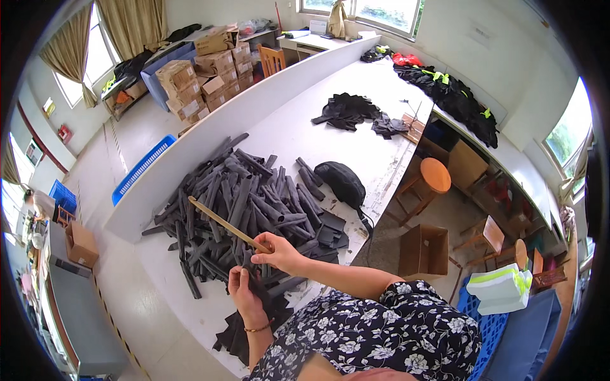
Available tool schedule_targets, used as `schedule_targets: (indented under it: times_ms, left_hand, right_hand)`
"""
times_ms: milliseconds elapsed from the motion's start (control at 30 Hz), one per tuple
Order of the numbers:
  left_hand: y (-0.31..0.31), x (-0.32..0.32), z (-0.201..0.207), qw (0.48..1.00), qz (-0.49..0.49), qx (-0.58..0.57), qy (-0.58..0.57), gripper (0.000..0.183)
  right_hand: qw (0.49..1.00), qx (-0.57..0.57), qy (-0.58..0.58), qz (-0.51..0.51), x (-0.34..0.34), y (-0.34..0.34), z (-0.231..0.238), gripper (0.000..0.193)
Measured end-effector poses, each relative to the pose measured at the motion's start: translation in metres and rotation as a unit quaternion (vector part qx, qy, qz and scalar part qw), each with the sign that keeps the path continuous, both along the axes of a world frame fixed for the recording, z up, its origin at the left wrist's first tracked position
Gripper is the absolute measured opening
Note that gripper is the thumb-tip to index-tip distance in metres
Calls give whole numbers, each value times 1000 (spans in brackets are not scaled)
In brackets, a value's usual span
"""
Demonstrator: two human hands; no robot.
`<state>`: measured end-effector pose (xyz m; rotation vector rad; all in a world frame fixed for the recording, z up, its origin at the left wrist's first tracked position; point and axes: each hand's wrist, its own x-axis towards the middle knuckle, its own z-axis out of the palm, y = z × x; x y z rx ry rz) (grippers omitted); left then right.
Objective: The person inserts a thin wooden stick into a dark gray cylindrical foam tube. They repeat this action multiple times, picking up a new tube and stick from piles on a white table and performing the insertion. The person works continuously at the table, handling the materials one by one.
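My right hand [279, 253] is closed round one end of a flat, light-brown wooden stick [221, 220], which slants up and left over a heap of dark grey rolled fabric tubes [238, 197]. Just below it, my left hand [248, 301] has its fingers pinched on a dark fabric piece [259, 291]. Part of that piece is hidden by the hands. Flat dark fabric pieces [230, 340] lie at the table's near edge, beside my left wrist.
A white table [305, 143] with a raised left partition carries the heap, a black pouch-like object [341, 182] and a farther dark pile [348, 111]. Right of it stand a wooden stool [435, 176] and an open carton [424, 251]. Stacked cartons [216, 66] stand beyond the partition.
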<state>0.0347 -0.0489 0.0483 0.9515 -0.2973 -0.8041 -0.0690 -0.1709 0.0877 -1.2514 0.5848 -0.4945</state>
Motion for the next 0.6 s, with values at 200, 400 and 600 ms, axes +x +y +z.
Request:
schedule_targets:
  times_ms: [200,400,600]
  left_hand:
    - [-4,-11,30,997,-32,64,-27,12]
    - [-4,4,15,987,-4,112,-112,19]
    - [6,-3,21,974,-134,169,-61,30]
  right_hand:
    - [990,-139,2,31,-2,4,-6,32]
    - [977,-209,19,-37,-1,-4,-2,41]
    - [960,-267,79,8,25,-8,-14,21]
